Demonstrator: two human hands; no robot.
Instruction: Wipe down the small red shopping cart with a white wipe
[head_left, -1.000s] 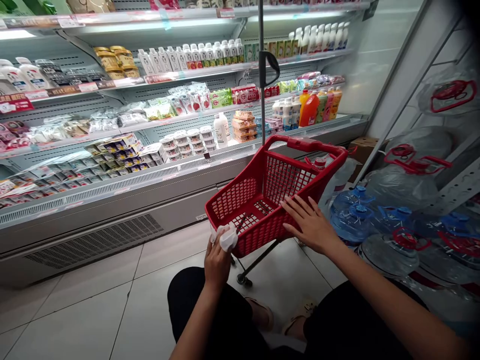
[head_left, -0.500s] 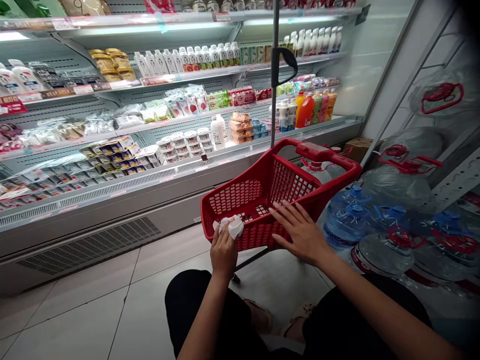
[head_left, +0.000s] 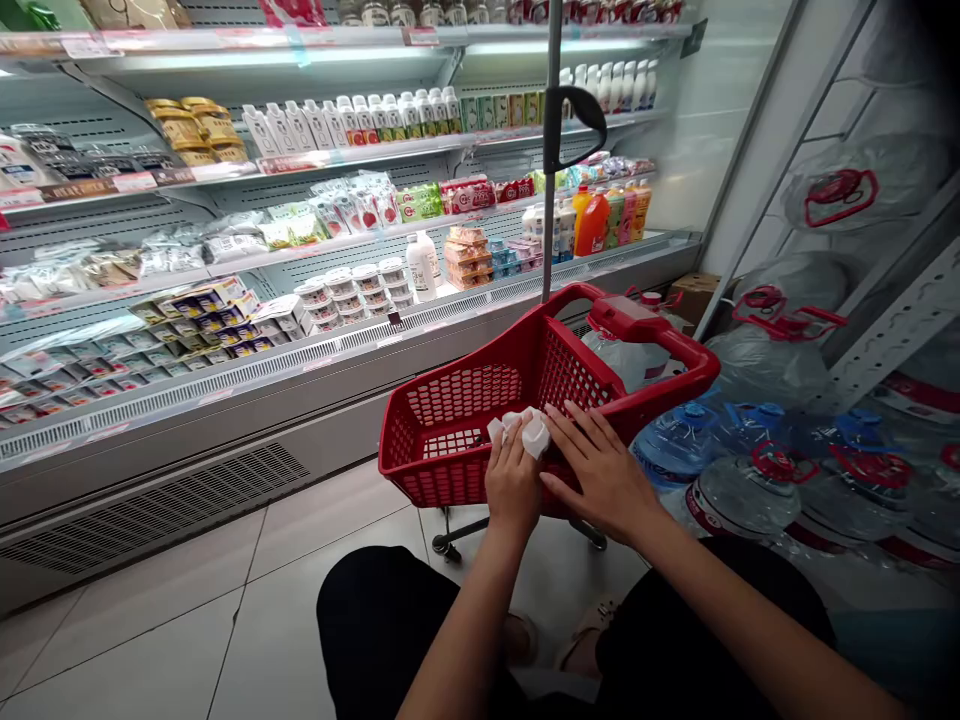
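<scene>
In front of my knees stands a small red shopping cart [head_left: 442, 482] with perforated walls and a grey pole at its back. My left hand [head_left: 514, 485] is closed on a crumpled white tissue [head_left: 535, 436], which it presses against the cart's near rim. Just to the right, my right hand [head_left: 604, 470] lies on the same side of the cart with its fingers stretched out, holding nothing. The two hands are close together. Part of the near rim is hidden under them.
A refrigerated display case [head_left: 330, 400] with dairy goods and drinks runs behind the cart. Large water bottles [head_left: 746, 495] with red or blue handles crowd the right side. A cardboard box [head_left: 694, 297] sits behind them. Pale tiles [head_left: 300, 620] cover the floor.
My left hand has slid the tissue to the right along the near rim, towards my right hand. The cart has turned slightly. My right hand stays on the cart's side.
</scene>
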